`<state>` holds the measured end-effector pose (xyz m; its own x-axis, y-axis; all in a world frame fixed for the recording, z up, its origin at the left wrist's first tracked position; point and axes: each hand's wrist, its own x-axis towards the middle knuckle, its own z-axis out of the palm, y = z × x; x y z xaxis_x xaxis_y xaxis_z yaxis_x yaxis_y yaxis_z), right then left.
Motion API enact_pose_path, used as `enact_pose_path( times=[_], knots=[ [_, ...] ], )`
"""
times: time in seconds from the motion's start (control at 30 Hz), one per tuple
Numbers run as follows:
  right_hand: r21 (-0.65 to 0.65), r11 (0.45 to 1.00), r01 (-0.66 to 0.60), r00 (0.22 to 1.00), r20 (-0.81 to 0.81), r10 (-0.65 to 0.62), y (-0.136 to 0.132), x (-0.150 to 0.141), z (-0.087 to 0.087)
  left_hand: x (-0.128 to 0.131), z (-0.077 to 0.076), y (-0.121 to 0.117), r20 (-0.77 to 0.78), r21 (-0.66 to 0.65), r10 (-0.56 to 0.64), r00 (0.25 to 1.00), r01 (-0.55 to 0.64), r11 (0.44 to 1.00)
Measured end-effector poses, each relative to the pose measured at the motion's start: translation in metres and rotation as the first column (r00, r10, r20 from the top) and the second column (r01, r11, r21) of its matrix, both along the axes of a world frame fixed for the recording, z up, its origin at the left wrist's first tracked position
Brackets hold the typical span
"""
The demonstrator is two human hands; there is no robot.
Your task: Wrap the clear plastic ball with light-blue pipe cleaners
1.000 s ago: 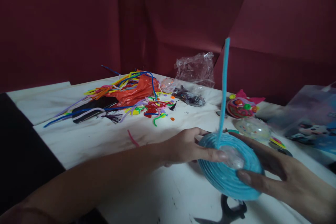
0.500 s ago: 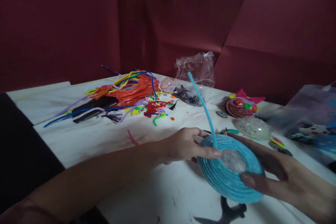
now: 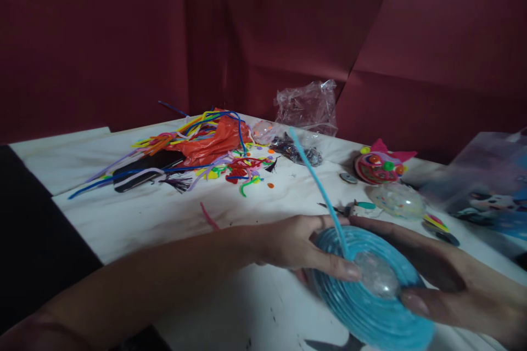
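Observation:
Between my hands is a rounded coil of light-blue pipe cleaner, wound in rings around a clear, shiny ball that shows in the middle. A loose blue end sticks up from the inner ring. My left hand grips the coil's left side, its thumb lying on the rings beside the clear centre. My right hand holds the right side, with its thumb at the inner edge and its fingers around the far side. Below the coil, dark scissors are partly hidden.
Colourful pipe cleaners lie over a red plastic bag and a black phone. A pink decorated lion-like head, a clear dome, green-handled pliers and a clear bag are beyond my hands.
Both hands have brought the blue coil down and slightly right, nearer to me. The loose end has dropped with it. More of the scissors is covered, and the pliers show more.

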<state>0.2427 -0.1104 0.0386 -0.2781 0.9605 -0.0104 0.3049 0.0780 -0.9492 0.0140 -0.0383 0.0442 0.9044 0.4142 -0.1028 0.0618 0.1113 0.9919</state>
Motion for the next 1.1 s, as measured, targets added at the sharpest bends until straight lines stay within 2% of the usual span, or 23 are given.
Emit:
enact_pose_path(
  times=[0.17, 0.33, 0.43, 0.5, 0.63, 0.77, 0.9, 1.1],
  knots=[
    [-0.036, 0.999, 0.031, 0.999, -0.039, -0.032, 0.003, 0.006, -0.003, 0.002, -0.004, 0.004, -0.044, -0.04, 0.021, 0.999, -0.023, 0.999],
    [-0.094, 0.964, 0.249, 0.957, -0.126, -0.26, 0.003, -0.001, -0.003, 0.004, -0.009, 0.008, -0.07, -0.042, 0.156, 0.985, -0.159, 0.986],
    [-0.039, 0.922, 0.386, 0.921, -0.035, -0.387, 0.002, -0.007, -0.003, 0.005, -0.01, 0.006, -0.058, -0.052, 0.259, 0.964, -0.262, 0.964],
    [0.024, 0.909, 0.416, 0.908, 0.051, -0.416, 0.002, -0.014, -0.001, 0.006, -0.01, 0.004, -0.031, -0.077, 0.32, 0.947, -0.321, 0.944],
    [0.082, 0.912, 0.401, 0.91, 0.074, -0.407, 0.002, -0.029, 0.004, 0.009, -0.012, -0.002, 0.03, -0.045, 0.394, 0.919, -0.392, 0.919],
    [0.128, 0.927, 0.353, 0.93, 0.062, -0.363, 0.002, -0.032, 0.004, 0.011, -0.011, -0.01, 0.092, -0.02, 0.452, 0.887, -0.452, 0.892],
    [0.147, 0.955, 0.256, 0.961, 0.073, -0.268, 0.002, -0.027, 0.003, 0.011, -0.007, -0.015, 0.217, -0.01, 0.459, 0.861, -0.469, 0.883],
    [0.196, 0.95, 0.245, 0.962, 0.073, -0.263, -0.002, -0.03, 0.005, 0.012, -0.007, -0.018, 0.263, 0.056, 0.48, 0.837, -0.51, 0.859]
  ],
)
